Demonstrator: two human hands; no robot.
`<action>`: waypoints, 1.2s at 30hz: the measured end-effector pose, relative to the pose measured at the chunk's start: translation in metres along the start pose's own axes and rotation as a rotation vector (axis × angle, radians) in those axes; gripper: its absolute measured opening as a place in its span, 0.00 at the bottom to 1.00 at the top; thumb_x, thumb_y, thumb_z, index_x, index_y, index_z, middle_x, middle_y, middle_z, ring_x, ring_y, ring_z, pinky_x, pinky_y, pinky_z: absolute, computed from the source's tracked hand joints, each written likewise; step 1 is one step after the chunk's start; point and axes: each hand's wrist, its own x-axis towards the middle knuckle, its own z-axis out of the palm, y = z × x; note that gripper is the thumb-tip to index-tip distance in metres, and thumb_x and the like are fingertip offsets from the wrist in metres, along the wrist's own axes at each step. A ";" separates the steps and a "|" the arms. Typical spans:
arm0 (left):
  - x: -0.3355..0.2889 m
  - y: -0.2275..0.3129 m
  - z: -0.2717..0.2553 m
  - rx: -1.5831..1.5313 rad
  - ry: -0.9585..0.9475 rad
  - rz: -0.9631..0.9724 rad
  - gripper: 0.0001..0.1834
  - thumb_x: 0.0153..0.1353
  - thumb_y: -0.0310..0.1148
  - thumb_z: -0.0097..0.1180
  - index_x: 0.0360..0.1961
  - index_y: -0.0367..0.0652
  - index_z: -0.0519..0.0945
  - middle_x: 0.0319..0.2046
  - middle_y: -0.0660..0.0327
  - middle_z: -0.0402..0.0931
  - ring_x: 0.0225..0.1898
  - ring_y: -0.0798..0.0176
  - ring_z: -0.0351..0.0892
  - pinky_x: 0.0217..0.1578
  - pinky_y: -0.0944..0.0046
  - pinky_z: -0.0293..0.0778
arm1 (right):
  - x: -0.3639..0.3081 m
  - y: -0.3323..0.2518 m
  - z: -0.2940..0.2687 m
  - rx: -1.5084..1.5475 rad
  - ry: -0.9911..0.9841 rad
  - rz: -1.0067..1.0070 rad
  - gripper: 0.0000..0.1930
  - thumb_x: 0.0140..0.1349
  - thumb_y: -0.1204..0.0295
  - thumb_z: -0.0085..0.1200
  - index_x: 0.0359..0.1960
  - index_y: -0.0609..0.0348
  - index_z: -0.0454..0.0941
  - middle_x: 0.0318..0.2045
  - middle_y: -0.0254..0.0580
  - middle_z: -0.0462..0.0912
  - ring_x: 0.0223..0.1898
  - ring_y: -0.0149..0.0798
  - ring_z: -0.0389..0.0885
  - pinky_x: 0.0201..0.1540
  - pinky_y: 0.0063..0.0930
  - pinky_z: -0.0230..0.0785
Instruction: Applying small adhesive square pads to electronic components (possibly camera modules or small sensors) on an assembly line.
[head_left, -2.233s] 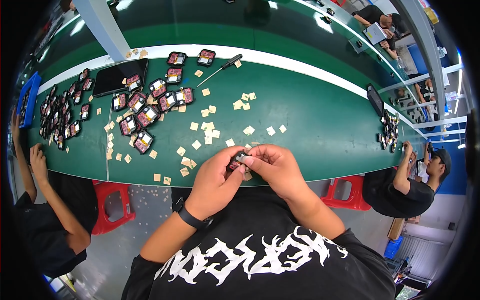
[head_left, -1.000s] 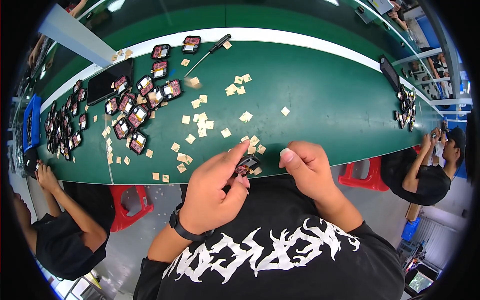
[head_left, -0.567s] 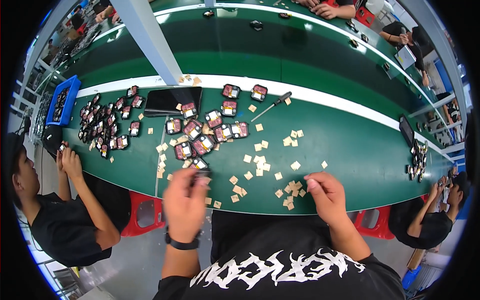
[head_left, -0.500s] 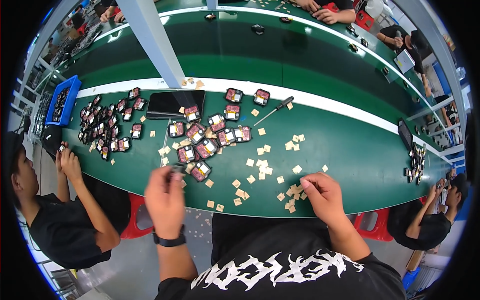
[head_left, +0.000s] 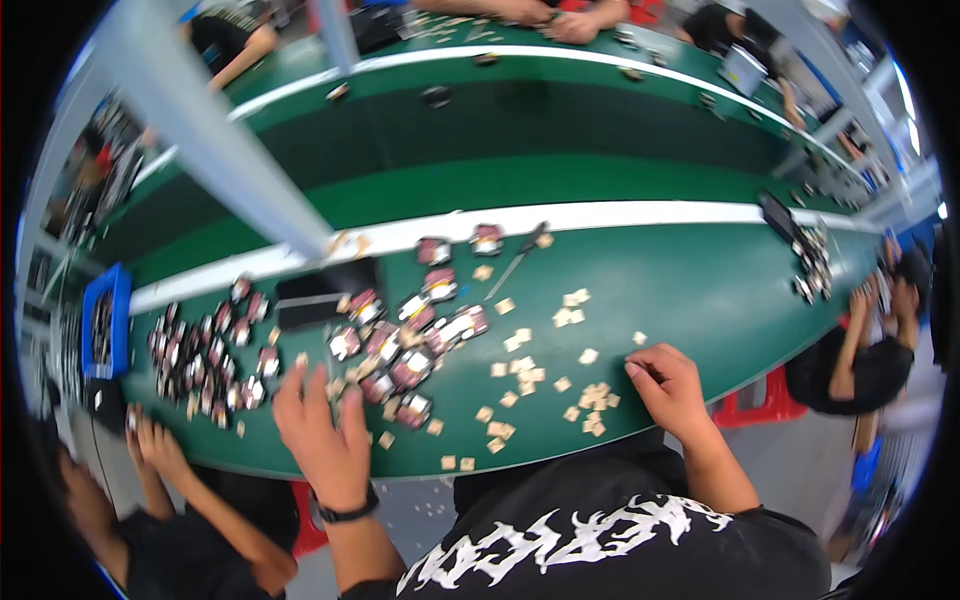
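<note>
My left hand [head_left: 325,432] is open over the near left of the green table, fingers spread and nothing seen in them. Just beyond it lies a cluster of small black-rimmed devices with reddish boards, white parts and yellow strips, such as one device [head_left: 411,368] in the middle. My right hand [head_left: 668,388] hovers at the near edge with curled fingers, thumb against the forefinger; whatever it may pinch is hidden. Beside it lie small beige squares [head_left: 598,393], more of them scattered toward the devices. The picture is smeared by motion.
A larger pile of similar devices [head_left: 205,355] lies at left, near a blue bin [head_left: 106,320]. A dark flat tray [head_left: 328,292] and a screwdriver [head_left: 518,258] lie behind the cluster. A pale post [head_left: 215,125] rises from the white ledge [head_left: 600,214]. Co-workers sit on both sides.
The view has turned and tilted. My left hand, which held a small dark device, has spread its fingers and let it go. My right hand stays curled, a little farther from the beige squares.
</note>
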 end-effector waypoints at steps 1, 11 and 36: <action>-0.005 0.019 0.000 -0.145 -0.054 0.043 0.23 0.62 0.31 0.64 0.57 0.35 0.79 0.62 0.43 0.72 0.59 0.36 0.71 0.60 0.42 0.66 | -0.003 -0.001 -0.011 -0.017 0.015 -0.018 0.05 0.66 0.78 0.60 0.40 0.64 0.85 0.31 0.42 0.83 0.31 0.35 0.82 0.35 0.28 0.73; -0.031 0.159 0.060 -1.141 -0.838 0.277 0.17 0.60 0.26 0.64 0.50 0.34 0.80 0.45 0.48 0.82 0.47 0.45 0.83 0.48 0.54 0.78 | -0.031 -0.045 0.011 0.680 -0.298 -0.285 0.14 0.71 0.69 0.60 0.54 0.56 0.86 0.70 0.53 0.71 0.72 0.54 0.66 0.72 0.48 0.60; -0.046 0.195 0.055 -1.721 -0.931 -0.438 0.15 0.72 0.40 0.54 0.38 0.36 0.79 0.35 0.50 0.76 0.34 0.57 0.72 0.42 0.56 0.69 | 0.119 0.344 -0.351 -0.662 0.566 0.770 0.33 0.62 0.39 0.56 0.69 0.27 0.74 0.75 0.40 0.63 0.74 0.68 0.56 0.68 0.83 0.44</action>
